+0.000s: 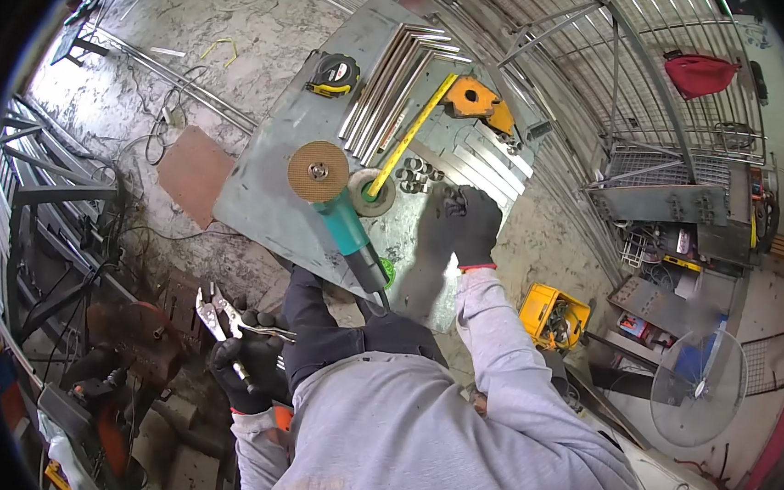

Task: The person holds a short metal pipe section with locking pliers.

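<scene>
My left hand, in a black glove, is closed around a pair of locking pliers, low beside my left thigh and off the table's edge. Over the steel table, my right hand, gloved too, has its fingers curled together; whatever they hold is too small to make out. Just left of it lies a cluster of short metal rings. A teal angle grinder with a brown disc rests on the table in front of me. Near its disc are a grey grinding wheel and a yellow tape strip.
Bent metal bars, a tape measure, orange magnetic-looking squares and flat metal strips lie on the table. A yellow bin and a fan stand to the right. Metal racks and cables surround the floor.
</scene>
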`<state>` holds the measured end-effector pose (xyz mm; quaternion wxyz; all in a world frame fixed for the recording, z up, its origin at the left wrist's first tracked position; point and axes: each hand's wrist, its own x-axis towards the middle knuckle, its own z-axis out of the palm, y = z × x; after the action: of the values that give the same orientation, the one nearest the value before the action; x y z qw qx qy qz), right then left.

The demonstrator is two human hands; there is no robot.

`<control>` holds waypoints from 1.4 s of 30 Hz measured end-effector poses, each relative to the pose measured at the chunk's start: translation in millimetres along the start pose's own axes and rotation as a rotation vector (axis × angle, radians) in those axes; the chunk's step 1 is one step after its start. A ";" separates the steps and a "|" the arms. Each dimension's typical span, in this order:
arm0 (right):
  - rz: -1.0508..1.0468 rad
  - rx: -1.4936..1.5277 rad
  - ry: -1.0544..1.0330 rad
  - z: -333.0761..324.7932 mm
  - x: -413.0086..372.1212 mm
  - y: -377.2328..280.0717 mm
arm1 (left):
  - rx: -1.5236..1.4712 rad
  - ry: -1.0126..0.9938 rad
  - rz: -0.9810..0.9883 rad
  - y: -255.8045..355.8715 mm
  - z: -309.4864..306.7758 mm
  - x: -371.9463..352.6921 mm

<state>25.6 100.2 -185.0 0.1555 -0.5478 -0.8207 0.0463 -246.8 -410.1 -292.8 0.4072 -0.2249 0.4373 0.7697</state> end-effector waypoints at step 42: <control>0.144 1.619 -0.110 -186.7 -140.6 83.6 | 1.823 -1.323 1.176 -110.9 445.3 -175.1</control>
<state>206.2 -12.8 -57.5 0.4596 -0.3138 -0.5021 0.6619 -51.7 -72.4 5.8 0.1518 0.7888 0.5535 0.2200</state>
